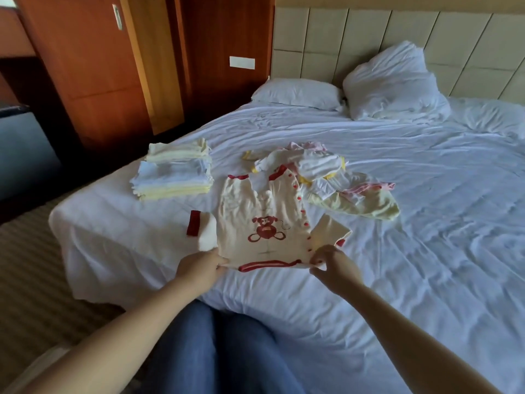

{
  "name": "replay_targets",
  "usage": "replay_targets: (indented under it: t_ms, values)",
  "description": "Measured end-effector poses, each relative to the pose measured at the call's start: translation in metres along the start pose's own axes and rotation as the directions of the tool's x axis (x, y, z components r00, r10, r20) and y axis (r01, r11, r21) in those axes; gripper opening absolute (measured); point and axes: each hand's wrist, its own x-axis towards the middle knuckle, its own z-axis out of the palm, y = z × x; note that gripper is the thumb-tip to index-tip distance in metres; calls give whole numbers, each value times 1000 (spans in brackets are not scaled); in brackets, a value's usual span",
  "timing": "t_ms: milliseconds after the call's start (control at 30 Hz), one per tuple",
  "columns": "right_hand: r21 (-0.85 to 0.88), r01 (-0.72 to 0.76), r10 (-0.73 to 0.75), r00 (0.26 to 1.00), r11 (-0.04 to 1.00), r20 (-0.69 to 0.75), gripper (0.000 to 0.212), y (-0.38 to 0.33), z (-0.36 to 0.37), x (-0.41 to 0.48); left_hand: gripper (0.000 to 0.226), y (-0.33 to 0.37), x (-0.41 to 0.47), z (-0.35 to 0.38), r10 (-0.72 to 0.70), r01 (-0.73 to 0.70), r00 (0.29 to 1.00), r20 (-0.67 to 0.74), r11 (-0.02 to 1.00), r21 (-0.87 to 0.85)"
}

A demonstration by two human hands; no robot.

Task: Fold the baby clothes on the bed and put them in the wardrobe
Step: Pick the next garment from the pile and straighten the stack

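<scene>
A cream baby romper [255, 223] with red trim and a red bear print lies spread on the white bed [397, 251], legs pointing away from me. My left hand [199, 268] pinches its near left corner at the collar. My right hand [326, 263] pinches the near right corner by the red buttons. Behind the romper sits a loose heap of unfolded baby clothes [326, 174] in white, pink and yellow. To the left, a stack of folded baby clothes [173, 173] rests near the bed's edge. The brown wooden wardrobe [93, 66] stands beyond the bed's left side.
Two white pillows [298, 93] [392, 83] lean at the padded headboard [369, 29]. Striped carpet [28, 265] runs along the bed's left side. A dark cabinet [22, 149] stands at the far left. My knees in blue jeans [221, 345] press against the bed's near edge.
</scene>
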Motion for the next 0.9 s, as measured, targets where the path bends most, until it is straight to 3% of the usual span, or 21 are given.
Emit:
replay_targets:
  t_ms: [167, 300, 400, 500, 600, 667, 800, 900]
  values:
    - [-11, 4, -4, 1000, 1000, -30, 15, 1, 8, -11, 37, 3, -8, 3, 24, -25, 1000, 3, 996, 89]
    - [0, 1, -1, 997, 1000, 76, 19, 8, 19, -20, 37, 9, -9, -5, 9, -28, 996, 92, 977, 213]
    - [55, 11, -17, 995, 998, 103, 23, 14, 15, -22, 26, 29, -9, -18, 28, -38, 999, 38, 955, 295]
    - [41, 85, -86, 996, 996, 36, 28, 22, 2, -22, 27, 60, -4, -23, 108, -92, 992, -73, 976, 199]
    - [16, 137, -133, 979, 990, -157, 29, 32, -14, -23, 17, 101, 7, -17, 298, -299, 953, -57, 954, -6]
    - [-6, 136, -135, 969, 991, -205, 33, 42, -25, -21, 23, 129, 14, -9, 413, -413, 910, -27, 906, -88]
    - [-141, 47, -56, 996, 989, -63, 57, 62, -41, -7, 40, 168, 31, 12, 515, -514, 857, -21, 850, -116]
    - [-138, -14, 11, 1000, 990, -22, 68, 72, -43, 6, 39, 181, 42, 26, 500, -499, 866, -31, 854, -149]
